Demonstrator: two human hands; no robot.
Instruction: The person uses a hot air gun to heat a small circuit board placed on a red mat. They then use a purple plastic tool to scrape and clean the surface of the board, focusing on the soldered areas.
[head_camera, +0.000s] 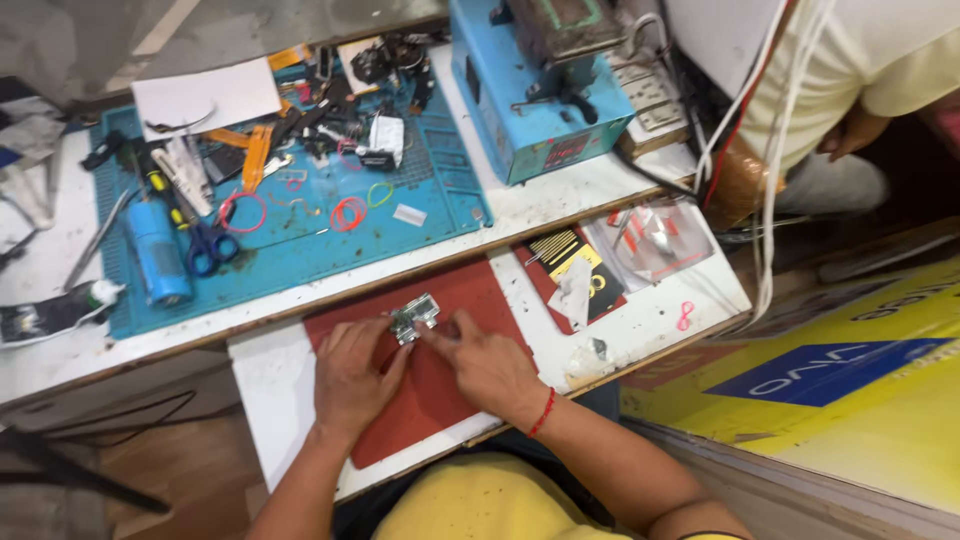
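A small metal part (414, 318) is held between both hands over a red mat (445, 385) on the desk (640, 330).

The part is pinched at its left side by the fingers of the left hand (352, 372) and at its right side by the fingertips of the right hand (487, 367), so each grip is clamped on it; it is kept just above the mat's far edge. A red thread band is worn on the right wrist. Behind the mat a blue work mat (300, 250) is spread, strewn with scissors (208, 244), coloured rubber bands and small tools. A blue machine (530, 90) is stood to the right of it. Another person's arm is seen at the upper right.
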